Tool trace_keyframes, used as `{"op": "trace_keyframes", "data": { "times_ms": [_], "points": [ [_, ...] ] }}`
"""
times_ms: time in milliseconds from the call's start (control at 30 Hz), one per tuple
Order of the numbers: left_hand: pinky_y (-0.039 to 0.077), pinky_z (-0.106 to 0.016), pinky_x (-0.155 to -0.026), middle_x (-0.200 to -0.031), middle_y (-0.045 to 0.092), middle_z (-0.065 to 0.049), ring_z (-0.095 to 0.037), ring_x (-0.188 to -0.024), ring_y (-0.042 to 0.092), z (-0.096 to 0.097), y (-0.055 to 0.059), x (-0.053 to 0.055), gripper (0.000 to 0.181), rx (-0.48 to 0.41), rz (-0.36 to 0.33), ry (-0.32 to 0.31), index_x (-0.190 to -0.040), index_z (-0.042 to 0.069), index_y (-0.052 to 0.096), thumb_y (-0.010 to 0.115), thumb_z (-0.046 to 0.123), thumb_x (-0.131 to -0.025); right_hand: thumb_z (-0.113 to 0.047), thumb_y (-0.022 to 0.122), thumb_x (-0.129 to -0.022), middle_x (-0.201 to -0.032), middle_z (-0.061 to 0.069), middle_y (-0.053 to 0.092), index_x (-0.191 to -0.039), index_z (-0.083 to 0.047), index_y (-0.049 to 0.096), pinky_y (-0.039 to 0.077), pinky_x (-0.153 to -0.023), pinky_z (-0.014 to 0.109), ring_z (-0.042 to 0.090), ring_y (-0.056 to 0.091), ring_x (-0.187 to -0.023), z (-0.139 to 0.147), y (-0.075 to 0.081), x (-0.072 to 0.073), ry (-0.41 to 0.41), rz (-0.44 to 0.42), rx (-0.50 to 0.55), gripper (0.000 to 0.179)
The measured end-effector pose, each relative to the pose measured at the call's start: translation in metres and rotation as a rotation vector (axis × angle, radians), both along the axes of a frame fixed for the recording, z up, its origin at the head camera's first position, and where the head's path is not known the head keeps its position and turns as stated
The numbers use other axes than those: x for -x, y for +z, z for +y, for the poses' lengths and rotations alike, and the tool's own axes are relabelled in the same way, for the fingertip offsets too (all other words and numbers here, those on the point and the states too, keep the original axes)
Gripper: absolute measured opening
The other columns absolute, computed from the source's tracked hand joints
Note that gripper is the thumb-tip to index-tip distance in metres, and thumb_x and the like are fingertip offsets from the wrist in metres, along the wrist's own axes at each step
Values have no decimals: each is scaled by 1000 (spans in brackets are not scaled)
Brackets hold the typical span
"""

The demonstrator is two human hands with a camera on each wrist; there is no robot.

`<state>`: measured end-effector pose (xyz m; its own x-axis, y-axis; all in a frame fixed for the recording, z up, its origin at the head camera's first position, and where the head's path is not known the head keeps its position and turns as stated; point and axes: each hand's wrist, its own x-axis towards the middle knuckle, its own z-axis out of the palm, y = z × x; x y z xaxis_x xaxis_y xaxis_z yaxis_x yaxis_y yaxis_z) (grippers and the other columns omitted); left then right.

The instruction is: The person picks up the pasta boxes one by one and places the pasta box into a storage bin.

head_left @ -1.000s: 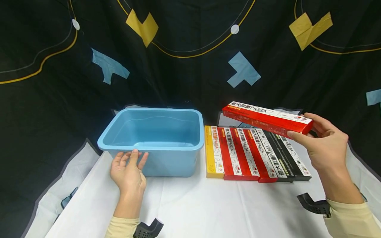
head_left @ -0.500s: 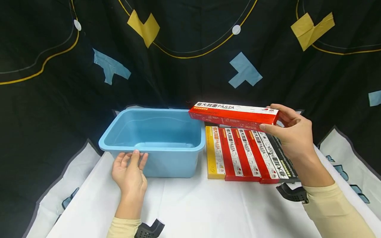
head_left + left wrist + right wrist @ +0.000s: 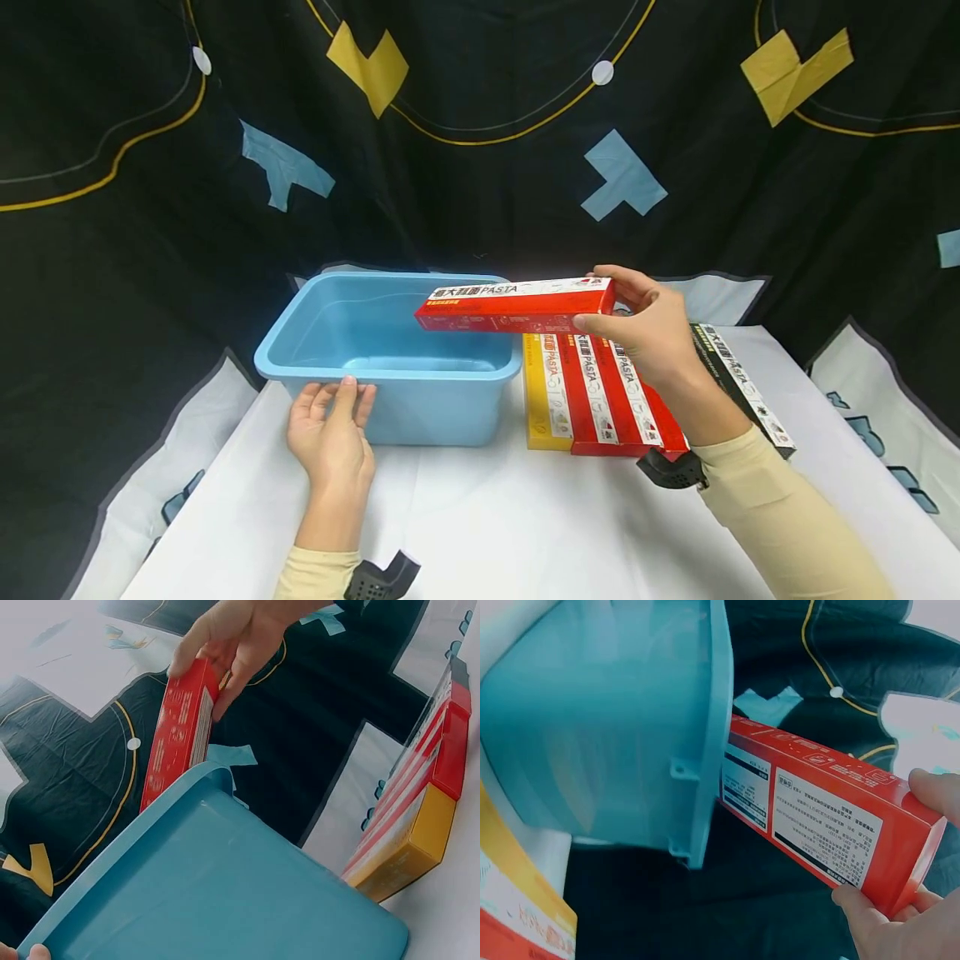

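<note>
My right hand (image 3: 648,325) grips a red pasta box (image 3: 517,304) by its right end, thumb on the near side and fingers behind. The box is held nearly level, its left end over the opening of the light blue plastic bin (image 3: 442,408) and its middle above the right rim. In the right wrist view, the bin's rim hides the far end of the pasta box (image 3: 817,810). At the bin's front rim, my left hand (image 3: 330,442) holds the lip, with the thumb at the edge and the fingers just below. The bin's visible inside holds nothing.
Right of the bin, more pasta boxes lie side by side: a yellow box (image 3: 536,408), several red boxes (image 3: 592,433) and a black box (image 3: 738,375). My right arm covers part of the row. A black cloth (image 3: 480,200) hangs behind the white table (image 3: 510,517).
My right hand has carried the red pasta box leftward from above the row of boxes to over the bin, slightly lower and more level. The left hand stays at the rim.
</note>
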<state>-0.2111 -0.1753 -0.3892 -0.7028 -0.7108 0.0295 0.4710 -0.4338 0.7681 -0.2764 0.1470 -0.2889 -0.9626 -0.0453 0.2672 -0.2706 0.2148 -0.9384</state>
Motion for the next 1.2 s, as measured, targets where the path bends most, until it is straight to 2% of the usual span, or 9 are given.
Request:
{"op": "trace_keyframes", "data": {
  "times_ms": [267,600,833,1067,1200],
  "points": [
    [59,-35,-85,-111,49,-16,-19,-85,65,0,-2,1,36,1,4,12,-117,0,48,70,-2,-88,-37,87,-73,-130,-6,58,-132,-24,58,61,-82,39,22,53,-114,-37,-14,23,61,16,-37,67],
    [59,-35,-85,-117,51,-16,-22,-92,66,0,-2,-1,43,27,-21,4,-122,1,48,73,6,-87,-32,88,-71,-126,-9,60,-129,-25,59,63,-77,34,20,55,-110,-87,-20,51,144,-55,-130,65],
    [59,-35,-85,-119,51,-16,-23,-94,66,0,-2,-1,51,27,-16,-3,-121,1,48,78,14,-81,-31,90,-69,-122,-5,62,-128,-23,61,63,-73,31,20,55,-107,-110,-25,65,183,-70,-263,66],
    [59,-34,-86,-121,50,-15,-24,-98,65,0,-1,-1,51,26,-22,-12,-122,2,47,77,14,-83,-31,89,-71,-117,-2,61,-126,-18,60,62,-72,26,19,57,-100,-127,-23,84,233,-29,-420,64],
    [59,-34,-86,-124,49,-15,-26,-103,64,-1,-1,-2,53,27,-27,-15,-125,2,46,77,15,-83,-28,88,-72,-116,1,61,-128,-12,59,62,-74,26,20,57,-98,-138,-21,94,285,-34,-544,65]
  ]
}}
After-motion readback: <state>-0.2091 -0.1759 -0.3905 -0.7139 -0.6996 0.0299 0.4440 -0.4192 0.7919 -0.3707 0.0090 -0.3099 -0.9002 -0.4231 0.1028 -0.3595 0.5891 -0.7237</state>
